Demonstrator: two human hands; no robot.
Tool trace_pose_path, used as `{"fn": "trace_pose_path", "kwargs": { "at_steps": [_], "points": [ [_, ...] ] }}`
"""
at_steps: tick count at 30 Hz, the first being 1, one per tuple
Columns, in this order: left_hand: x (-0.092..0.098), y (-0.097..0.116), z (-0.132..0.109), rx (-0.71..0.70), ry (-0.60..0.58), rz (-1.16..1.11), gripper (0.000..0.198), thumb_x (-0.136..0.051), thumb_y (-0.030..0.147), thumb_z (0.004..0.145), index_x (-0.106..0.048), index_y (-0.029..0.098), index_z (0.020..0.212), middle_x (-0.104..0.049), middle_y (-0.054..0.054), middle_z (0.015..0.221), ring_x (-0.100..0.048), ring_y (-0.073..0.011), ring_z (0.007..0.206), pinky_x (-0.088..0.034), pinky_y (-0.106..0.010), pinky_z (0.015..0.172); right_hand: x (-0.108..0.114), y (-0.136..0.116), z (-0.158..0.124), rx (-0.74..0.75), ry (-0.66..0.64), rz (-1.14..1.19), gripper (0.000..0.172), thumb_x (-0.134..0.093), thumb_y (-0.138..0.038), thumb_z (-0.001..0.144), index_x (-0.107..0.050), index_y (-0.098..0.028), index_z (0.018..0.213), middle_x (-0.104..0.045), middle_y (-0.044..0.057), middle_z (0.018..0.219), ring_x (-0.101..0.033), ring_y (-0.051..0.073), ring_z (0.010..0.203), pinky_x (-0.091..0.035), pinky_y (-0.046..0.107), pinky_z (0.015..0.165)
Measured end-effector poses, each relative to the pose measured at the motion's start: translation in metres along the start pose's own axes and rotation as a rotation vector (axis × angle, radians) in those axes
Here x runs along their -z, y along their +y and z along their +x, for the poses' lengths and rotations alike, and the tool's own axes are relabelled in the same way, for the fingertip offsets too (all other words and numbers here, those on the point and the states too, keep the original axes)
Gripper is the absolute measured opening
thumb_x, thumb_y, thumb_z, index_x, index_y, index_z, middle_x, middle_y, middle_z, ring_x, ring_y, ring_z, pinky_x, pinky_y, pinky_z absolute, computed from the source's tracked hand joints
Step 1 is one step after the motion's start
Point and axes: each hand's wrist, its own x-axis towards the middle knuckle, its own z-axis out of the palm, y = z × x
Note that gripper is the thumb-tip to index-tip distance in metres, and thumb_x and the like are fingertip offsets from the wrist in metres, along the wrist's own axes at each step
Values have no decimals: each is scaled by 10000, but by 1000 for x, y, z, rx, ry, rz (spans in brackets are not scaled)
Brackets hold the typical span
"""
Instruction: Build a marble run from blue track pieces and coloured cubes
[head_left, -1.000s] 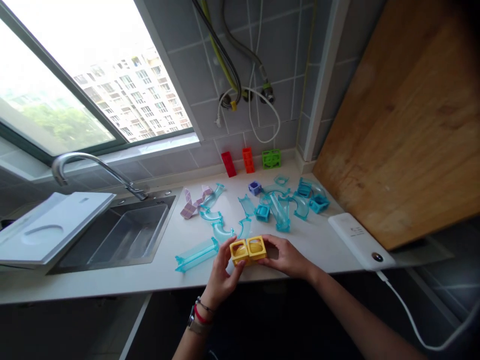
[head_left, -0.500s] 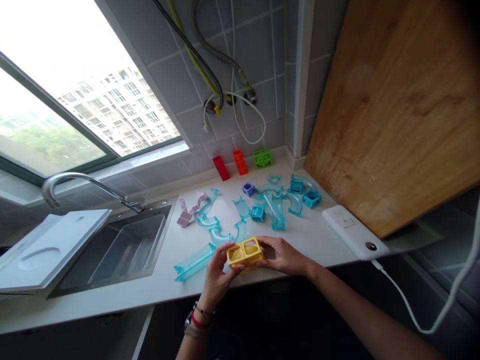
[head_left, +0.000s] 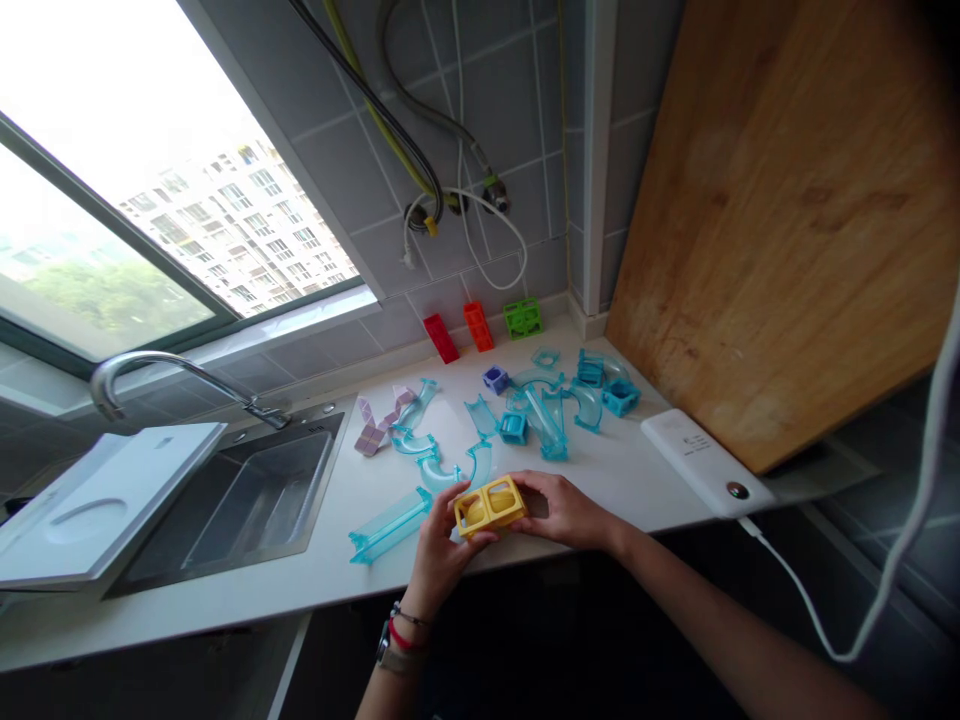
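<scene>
Between both hands, above the counter's front edge, I hold a yellow marble-run block (head_left: 489,507) with two open square faces and curved channels inside. My left hand (head_left: 442,545) grips its left end, thumb below and fingers behind. My right hand (head_left: 559,508) pinches the right end. Beyond the hands lie translucent blue curved track pieces (head_left: 442,472), and a long straight blue track (head_left: 388,527) rests to the left. A small blue cube block (head_left: 514,428) and a purple cube block (head_left: 496,379) sit farther back.
Red (head_left: 441,338), orange (head_left: 478,326) and green (head_left: 523,318) blocks stand along the wall. A sink (head_left: 255,500) with a faucet (head_left: 187,370) and a white box lid (head_left: 112,500) lie left. A white power bank (head_left: 705,460) with a cable and a wooden board (head_left: 787,220) are right.
The yellow block has tilted slightly in my hands, its open faces turned more toward me. Both hands keep their hold; the pieces on the counter stay put.
</scene>
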Motion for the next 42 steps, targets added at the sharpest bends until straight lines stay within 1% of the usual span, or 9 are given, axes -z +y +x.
{"fn": "trace_pose_path", "kwargs": {
  "at_steps": [3, 10, 15, 22, 24, 28, 32, 37, 42],
  "points": [
    [2, 0, 3, -30, -19, 39, 738, -876, 356, 731, -497, 246, 1355, -712, -99, 1172, -712, -274, 1053, -572, -401, 923, 0, -1, 0, 0, -6, 29, 623, -833, -358, 772, -622, -197, 1336, -662, 124, 1328, -637, 312, 1212, -490, 445, 1077],
    [4, 11, 5, -93, -60, 180, 612, -821, 361, 793, -530, 233, 1317, -680, -103, 1220, -693, -275, 1079, -555, -424, 959, -3, -2, 0, -14, 9, 72, 632, -832, -328, 768, -614, -188, 1345, -661, 125, 1323, -644, 308, 1202, -501, 445, 1071],
    [3, 16, 2, -89, -83, 159, 728, -804, 329, 808, -429, 250, 1427, -629, -120, 1313, -647, -292, 1177, -518, -464, 1028, -4, -1, 1, 14, 1, 96, 668, -834, -335, 771, -592, -201, 1379, -658, 126, 1337, -652, 307, 1197, -515, 450, 1055],
    [-1, 11, 1, -6, -101, -21, 779, -811, 326, 802, -382, 261, 1449, -665, -103, 1224, -683, -273, 1108, -550, -435, 974, -2, -1, 1, 37, -10, 89, 705, -843, -361, 764, -583, -223, 1404, -669, 121, 1334, -658, 314, 1188, -521, 460, 1044],
    [-7, 7, -3, -19, -65, -29, 766, -796, 330, 818, -374, 263, 1454, -656, -110, 1250, -671, -279, 1140, -545, -441, 987, -3, 0, 1, 28, -6, 98, 682, -837, -347, 770, -589, -219, 1392, -675, 120, 1327, -658, 312, 1192, -515, 464, 1055],
    [-23, -1, -12, -140, 128, 34, 820, -803, 322, 812, -330, 282, 1481, -561, -138, 1412, -600, -302, 1271, -492, -472, 1070, -4, 4, 0, 6, 11, 90, 681, -821, -322, 783, -565, -229, 1408, -646, 120, 1368, -647, 306, 1212, -516, 473, 1059],
    [-33, 1, -14, -135, 125, 15, 802, -787, 327, 829, -322, 265, 1480, -621, -135, 1337, -655, -285, 1194, -533, -463, 1020, -4, 8, -1, -1, 67, 39, 639, -766, -333, 836, -539, -279, 1430, -577, 109, 1447, -593, 301, 1281, -536, 468, 1028],
    [-35, 4, -16, -178, 124, 185, 758, -800, 372, 806, -414, 214, 1439, -627, -152, 1342, -626, -305, 1232, -496, -484, 1059, -2, 17, 0, -42, 211, 112, 494, -700, -422, 887, -590, -240, 1333, -671, 122, 1273, -647, 278, 1180, -585, 428, 928],
    [-34, 8, -19, -199, 80, 295, 752, -846, 430, 731, -533, 214, 1379, -650, -137, 1325, -622, -327, 1225, -474, -468, 1076, 0, 20, 1, -95, 300, 131, 403, -732, -519, 830, -678, -196, 1065, -726, 105, 1045, -701, 253, 949, -610, 388, 817]
  ]
}}
